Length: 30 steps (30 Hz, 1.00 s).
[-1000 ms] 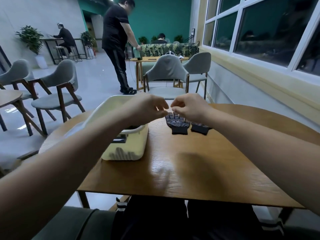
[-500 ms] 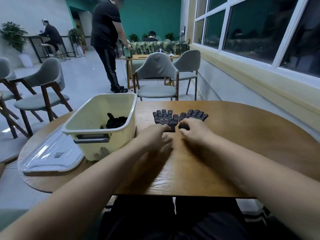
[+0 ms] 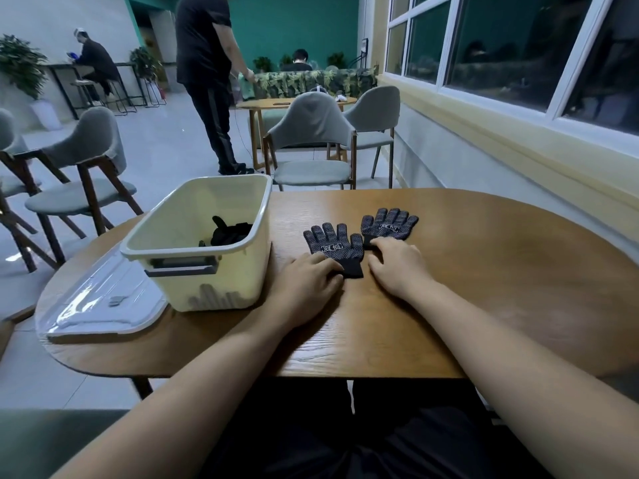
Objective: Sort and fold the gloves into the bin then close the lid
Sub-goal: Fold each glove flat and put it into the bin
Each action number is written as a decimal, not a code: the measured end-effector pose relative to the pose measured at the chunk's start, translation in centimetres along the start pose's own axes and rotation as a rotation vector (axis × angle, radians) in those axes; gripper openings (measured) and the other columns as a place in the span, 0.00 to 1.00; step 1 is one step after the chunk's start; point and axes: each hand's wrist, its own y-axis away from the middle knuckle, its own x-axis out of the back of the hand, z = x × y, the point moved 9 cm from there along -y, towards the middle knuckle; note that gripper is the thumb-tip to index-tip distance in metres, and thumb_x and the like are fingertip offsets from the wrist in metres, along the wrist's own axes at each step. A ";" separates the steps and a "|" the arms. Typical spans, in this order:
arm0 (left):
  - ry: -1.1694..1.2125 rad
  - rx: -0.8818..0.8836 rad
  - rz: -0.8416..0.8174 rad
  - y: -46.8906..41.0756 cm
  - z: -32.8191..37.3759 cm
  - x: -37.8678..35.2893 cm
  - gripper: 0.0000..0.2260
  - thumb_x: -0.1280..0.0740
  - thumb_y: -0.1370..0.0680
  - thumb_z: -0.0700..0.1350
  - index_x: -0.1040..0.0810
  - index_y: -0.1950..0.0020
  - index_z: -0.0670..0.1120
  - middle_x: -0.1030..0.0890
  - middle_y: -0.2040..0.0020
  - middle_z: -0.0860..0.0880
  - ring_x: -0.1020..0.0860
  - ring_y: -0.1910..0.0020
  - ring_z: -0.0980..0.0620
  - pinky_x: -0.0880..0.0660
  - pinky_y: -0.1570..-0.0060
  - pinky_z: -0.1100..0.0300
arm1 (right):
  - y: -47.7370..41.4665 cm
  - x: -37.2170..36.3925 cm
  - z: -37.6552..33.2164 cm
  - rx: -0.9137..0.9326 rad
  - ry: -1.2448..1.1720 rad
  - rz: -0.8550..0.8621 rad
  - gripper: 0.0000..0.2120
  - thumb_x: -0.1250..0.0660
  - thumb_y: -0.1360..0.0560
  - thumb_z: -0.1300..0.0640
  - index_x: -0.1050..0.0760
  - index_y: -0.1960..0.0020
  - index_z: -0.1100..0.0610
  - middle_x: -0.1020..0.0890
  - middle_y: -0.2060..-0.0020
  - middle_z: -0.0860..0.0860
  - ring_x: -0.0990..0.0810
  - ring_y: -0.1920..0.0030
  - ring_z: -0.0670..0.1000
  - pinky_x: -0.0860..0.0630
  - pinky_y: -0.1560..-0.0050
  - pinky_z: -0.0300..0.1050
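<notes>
Two black gloves with grey dots lie flat, fingers pointing away, on the wooden table (image 3: 484,271). My left hand (image 3: 307,281) is palm down, its curled fingertips pinching the cuff of the left glove (image 3: 333,245). My right hand (image 3: 397,264) covers the cuff of the right glove (image 3: 389,224) and holds it. The gloves sit side by side, just touching. To the left stands the open cream bin (image 3: 207,271) with a dark glove bundle (image 3: 230,231) inside. The clear lid (image 3: 100,302) lies flat left of the bin.
Grey chairs (image 3: 311,140) stand beyond the table's far edge and at the left. A person in black (image 3: 207,81) stands in the aisle behind the bin. A windowed wall runs along the right. My dark-trousered legs are under the near edge.
The gloves were lifted near the bin a second ago; they now lie spread flat on the table, and both hands have drawn back to their cuffs. The view has tilted down.
</notes>
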 end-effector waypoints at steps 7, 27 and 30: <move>0.260 -0.028 0.142 1.2 -0.1 2.0 0.06 0.26 0.21 0.46 0.15 0.44 0.52 0.19 0.55 0.58 0.20 0.55 0.56 0.21 0.50 0.52 | 0.8 0.3 0.4 -0.010 -0.021 0.003 0.18 0.40 0.16 0.49 0.21 0.30 0.52 0.18 0.32 0.52 0.22 0.31 0.56 0.28 0.32 0.54; 0.125 0.009 -0.021 3.7 1.7 0.5 0.17 0.32 0.18 0.59 0.18 0.31 0.57 0.21 0.31 0.61 0.27 0.30 0.57 0.34 0.33 0.62 | 1.3 1.5 2.2 -0.063 -0.055 0.127 0.06 0.32 0.20 0.56 0.17 0.47 0.53 0.17 0.48 0.51 0.21 0.43 0.56 0.27 0.38 0.54; 0.086 0.004 -0.037 4.9 2.6 0.6 0.18 0.36 0.17 0.61 0.20 0.29 0.59 0.23 0.29 0.62 0.30 0.28 0.58 0.39 0.39 0.63 | 1.4 1.7 1.8 -0.045 -0.026 0.147 0.05 0.32 0.20 0.56 0.17 0.48 0.53 0.17 0.48 0.51 0.20 0.44 0.57 0.27 0.40 0.54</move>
